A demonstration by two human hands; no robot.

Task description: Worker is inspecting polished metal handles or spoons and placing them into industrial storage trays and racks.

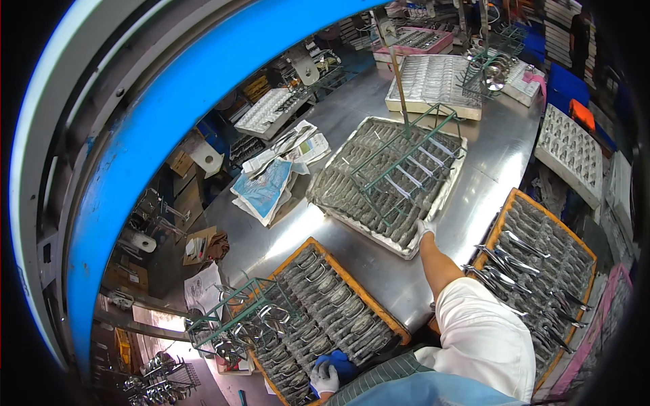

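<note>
My right hand, in a white glove, reaches forward and closes on the near right rim of a white tray with a grey moulded lining. Across that tray lies a green wire rack holding a few slim pale pieces. My left hand, also gloved, is low in the view with its fingers curled against a blue cloth. It rests over the near edge of an orange-rimmed tray with grey slots filled with metal pieces. A second green rack, hung with shiny curved metal parts, stands on this tray's left side.
Another orange-rimmed tray with metal tools sits at my right. Newspapers lie on the steel table. White moulded trays stand farther back. A blue curved machine frame arches along the left.
</note>
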